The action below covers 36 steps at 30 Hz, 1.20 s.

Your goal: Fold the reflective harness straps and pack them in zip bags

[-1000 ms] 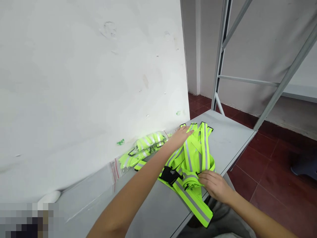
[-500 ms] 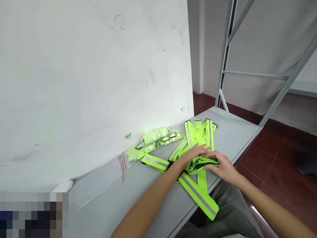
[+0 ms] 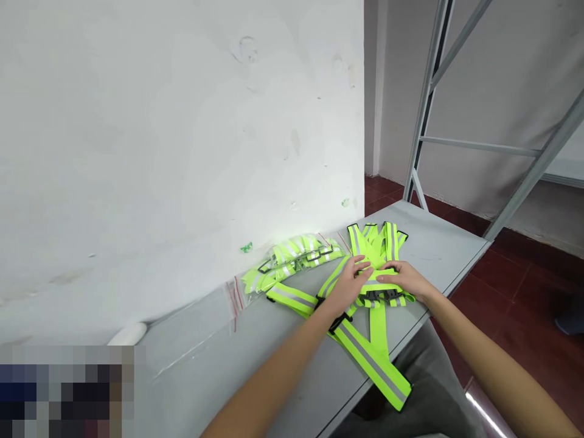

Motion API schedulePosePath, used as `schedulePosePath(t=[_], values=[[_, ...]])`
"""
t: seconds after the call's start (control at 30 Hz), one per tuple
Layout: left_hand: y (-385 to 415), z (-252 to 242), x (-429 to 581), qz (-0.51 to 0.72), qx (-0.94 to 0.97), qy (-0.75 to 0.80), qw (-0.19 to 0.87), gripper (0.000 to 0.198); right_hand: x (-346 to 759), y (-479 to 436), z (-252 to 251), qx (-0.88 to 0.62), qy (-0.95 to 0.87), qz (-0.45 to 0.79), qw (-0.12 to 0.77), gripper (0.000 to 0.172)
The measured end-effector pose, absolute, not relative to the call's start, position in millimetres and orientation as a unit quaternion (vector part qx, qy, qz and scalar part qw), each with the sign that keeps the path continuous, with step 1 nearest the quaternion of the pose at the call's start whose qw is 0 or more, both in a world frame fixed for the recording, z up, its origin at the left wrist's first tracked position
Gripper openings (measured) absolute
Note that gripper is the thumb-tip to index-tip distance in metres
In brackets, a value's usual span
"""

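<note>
A folded bundle of neon-yellow reflective strap (image 3: 381, 285), with a grey stripe and a black buckle along its near side, lies between my hands. My left hand (image 3: 350, 285) grips its left end, fingers bent over the top. On the right end my right hand (image 3: 405, 278) is closed, fingers over the upper face and the thumb largely hidden. Under and around the bundle lie loose reflective straps (image 3: 374, 370) with black buckles; one hangs over the table's front edge. More strap ends (image 3: 391, 240) fan out behind my hands.
Clear plastic bags of folded reflective straps (image 3: 296, 252) lie against the white wall (image 3: 182, 152). Flat clear bags (image 3: 196, 328) with red seal lines lie further left, near a white rounded object (image 3: 130, 333). A metal frame (image 3: 424, 109) rises at the grey table's (image 3: 442, 243) far end.
The bundle has turned from its rolled edge to show its striped face and black buckle. My left hand has shifted from over its top to its left end. The view has shifted slightly.
</note>
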State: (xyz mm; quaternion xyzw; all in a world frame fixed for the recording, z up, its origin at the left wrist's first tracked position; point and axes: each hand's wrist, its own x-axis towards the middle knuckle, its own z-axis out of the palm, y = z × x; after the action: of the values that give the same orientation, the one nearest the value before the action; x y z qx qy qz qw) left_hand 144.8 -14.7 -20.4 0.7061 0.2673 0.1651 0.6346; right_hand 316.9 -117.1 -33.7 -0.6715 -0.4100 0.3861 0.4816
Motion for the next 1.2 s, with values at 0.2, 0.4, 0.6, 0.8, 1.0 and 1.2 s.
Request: schedulePosePath(t=[0.2,0.4,0.6,0.8,1.0,1.2], values=[[-45.3,-42.4,127.6,0.233,0.669,0.22,0.67,0.086,313.6,-120.9,-27.3,-0.631,-0.396,0.429,0.511,0.04],[-45.5,-38.1,124.4,0.228,0.651,0.202,0.695,0.087,306.3,-126.1,-13.7,-0.609,-0.396,0.414,0.549,0.04],[-44.9,-27.5,124.9,0.219,0.692,0.263,0.635,0.042,306.7,-125.7,-4.4,-0.646,-0.486,0.351,0.473,0.037],[-40.7,-27.0,128.2,0.152,0.674,0.306,0.655,0.043,304.5,-125.2,-13.0,-0.715,-0.471,0.304,0.417,0.037],[-40.7,-28.3,127.0,0.157,0.657,0.336,0.656,0.06,298.2,-130.2,-12.5,-0.685,-0.458,0.357,0.439,0.036],[-45.8,-25.2,126.6,0.191,0.624,0.307,0.693,0.048,299.1,-136.3,-6.4,-0.697,-0.497,0.299,0.423,0.039]])
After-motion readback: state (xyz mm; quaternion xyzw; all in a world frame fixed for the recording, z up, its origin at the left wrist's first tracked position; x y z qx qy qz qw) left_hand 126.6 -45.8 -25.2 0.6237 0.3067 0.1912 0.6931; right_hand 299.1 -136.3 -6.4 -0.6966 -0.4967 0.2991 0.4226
